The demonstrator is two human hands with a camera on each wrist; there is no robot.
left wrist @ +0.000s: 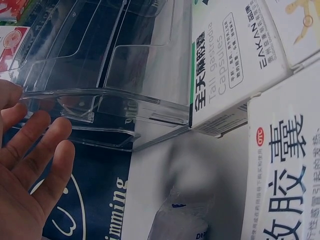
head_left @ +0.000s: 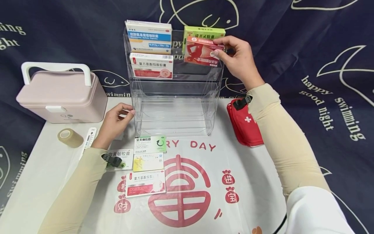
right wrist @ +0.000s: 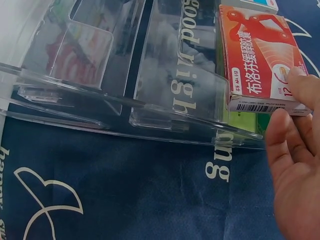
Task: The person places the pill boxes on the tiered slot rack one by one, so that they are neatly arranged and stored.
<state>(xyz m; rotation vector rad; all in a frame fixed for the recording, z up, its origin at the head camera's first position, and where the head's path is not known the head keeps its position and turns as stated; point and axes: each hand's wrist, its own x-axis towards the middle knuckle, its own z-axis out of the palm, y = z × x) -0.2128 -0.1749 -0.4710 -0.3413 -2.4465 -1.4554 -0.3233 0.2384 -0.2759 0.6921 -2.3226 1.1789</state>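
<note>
My right hand pinches a red medicine box between thumb and fingers, in front of a green medicine box at the top right of a clear acrylic display rack. Up close in the right wrist view, the red box tilts over the clear tier edge, thumb on its printed front. My left hand is at the rack's left side, fingers loosely bent. In the left wrist view, its fingertips are spread right beside the rack's clear side edge.
A blue-and-white box and a red-and-white box stand in the rack's upper left. Several boxes, including a green-and-white one, lie before it. A pink case, tape roll and thermometer are left; a red pouch is right.
</note>
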